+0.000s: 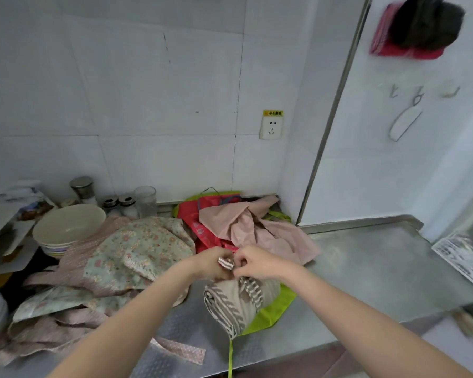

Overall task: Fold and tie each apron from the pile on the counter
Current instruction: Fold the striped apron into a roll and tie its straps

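Striped strap (226, 262) was pinched by both hands, left (212, 264) and right (257, 261), fingers clamped on it. The rolled apron (238, 301) lay just below them on the counter (366, 268).

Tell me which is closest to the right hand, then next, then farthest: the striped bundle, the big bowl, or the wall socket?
From the right hand:
1. Striped bundle, just below the hand.
2. Big bowl, far left by the wall.
3. Wall socket, up on the tiles, near the corner.
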### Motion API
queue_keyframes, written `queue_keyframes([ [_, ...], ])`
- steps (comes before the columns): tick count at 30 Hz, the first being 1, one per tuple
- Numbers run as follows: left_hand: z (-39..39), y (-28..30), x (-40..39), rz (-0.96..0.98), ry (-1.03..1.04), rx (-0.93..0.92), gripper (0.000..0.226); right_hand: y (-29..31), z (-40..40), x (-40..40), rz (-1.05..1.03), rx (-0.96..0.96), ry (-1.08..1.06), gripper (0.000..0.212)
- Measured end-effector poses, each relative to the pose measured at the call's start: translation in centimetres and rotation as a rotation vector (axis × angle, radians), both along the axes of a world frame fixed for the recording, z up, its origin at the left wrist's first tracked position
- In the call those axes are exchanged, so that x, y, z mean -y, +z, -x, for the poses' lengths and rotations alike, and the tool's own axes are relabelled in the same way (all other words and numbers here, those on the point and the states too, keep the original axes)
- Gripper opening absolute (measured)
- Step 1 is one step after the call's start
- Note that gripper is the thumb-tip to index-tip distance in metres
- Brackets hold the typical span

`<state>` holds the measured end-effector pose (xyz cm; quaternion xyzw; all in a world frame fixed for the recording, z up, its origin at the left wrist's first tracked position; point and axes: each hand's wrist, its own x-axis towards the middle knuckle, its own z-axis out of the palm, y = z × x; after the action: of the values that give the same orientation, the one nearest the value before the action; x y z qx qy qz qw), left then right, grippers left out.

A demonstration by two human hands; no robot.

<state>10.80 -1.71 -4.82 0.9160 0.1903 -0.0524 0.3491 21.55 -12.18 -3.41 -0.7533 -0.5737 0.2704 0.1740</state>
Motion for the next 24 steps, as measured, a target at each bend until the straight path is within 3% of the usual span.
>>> queue_keyframes([
  [3, -0.5, 0.5, 0.8, -0.254, 0.015, 0.11, 0.024, 0.9, -0.4, 0.4, -0.013, 0.004, -0.035, 0.035],
  [12, -1.6, 1.6, 1.3, -0.651, -0.146, 0.19, 0.032, 2.5, -1.7, 0.7, 0.079, 0.255, -0.015, 0.033],
  [15, -1.4, 1.4, 0.5, -0.624, -0.146, 0.272, 0.042, 3.1, -1.9, 0.7, 0.054, 0.25, -0.007, 0.032],
  [20, -1.6, 1.4, -0.3, -0.51, -0.055, 0.363, 0.036, 4.8, -1.9, 1.7, -0.057, 0.254, 0.003, 0.04],
  [24, -3.1, 3.4, 0.0, -0.39, 0.018, 0.437, 0.034, 6.6, -2.7, 1.4, -0.102, 0.476, 0.049, 0.028],
])
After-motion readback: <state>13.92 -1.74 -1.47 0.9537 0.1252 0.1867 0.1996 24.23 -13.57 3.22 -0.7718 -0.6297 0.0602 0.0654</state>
